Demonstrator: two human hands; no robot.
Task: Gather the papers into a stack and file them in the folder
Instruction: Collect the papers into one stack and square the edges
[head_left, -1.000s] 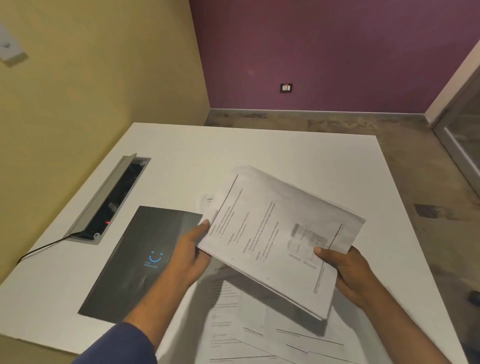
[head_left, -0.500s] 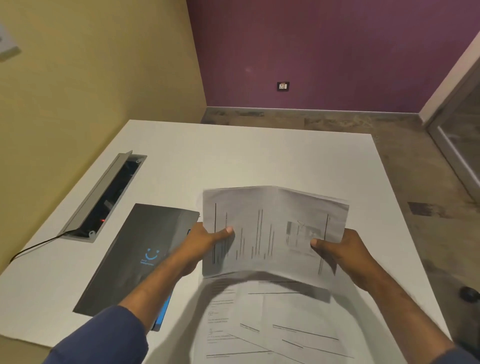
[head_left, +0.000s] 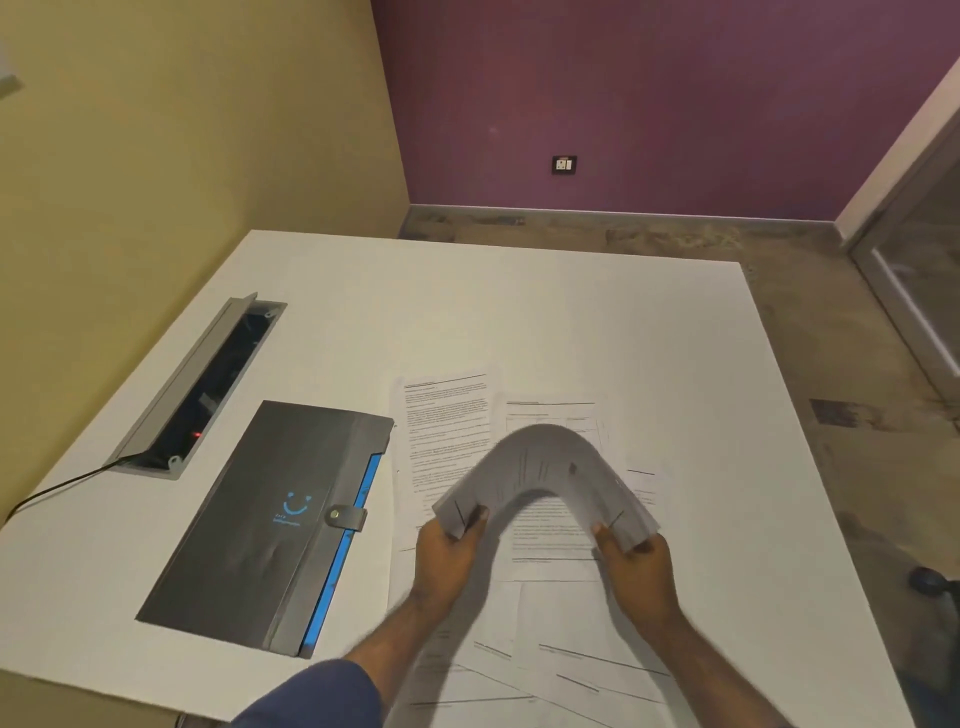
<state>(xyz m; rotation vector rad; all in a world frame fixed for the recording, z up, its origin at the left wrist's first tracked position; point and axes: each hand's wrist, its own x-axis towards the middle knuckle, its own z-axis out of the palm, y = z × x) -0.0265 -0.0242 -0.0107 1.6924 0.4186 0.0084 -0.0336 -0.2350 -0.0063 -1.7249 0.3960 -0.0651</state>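
I hold paper stack (head_left: 545, 467) arched, left hand (head_left: 447, 556) and right hand (head_left: 636, 564) fingers pinching opposite edges. Folder (head_left: 265, 525) closed, left; table (head_left: 519, 312) far half bare.

White table (head_left: 519, 312): grey folder (head_left: 270, 525) left, loose papers (head_left: 447, 431) beside it.

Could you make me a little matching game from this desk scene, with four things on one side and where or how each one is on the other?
Things:
1. held stack of papers
2. folder
3. loose sheets
4. cable box

States:
A. lying flat and scattered on the table
B. closed, snap strap fastened, left of the papers
C. bowed upward into an arch between left hand and right hand
D. sunk into the tabletop, lid open, near the yellow wall

Pairs: 1-C, 2-B, 3-A, 4-D
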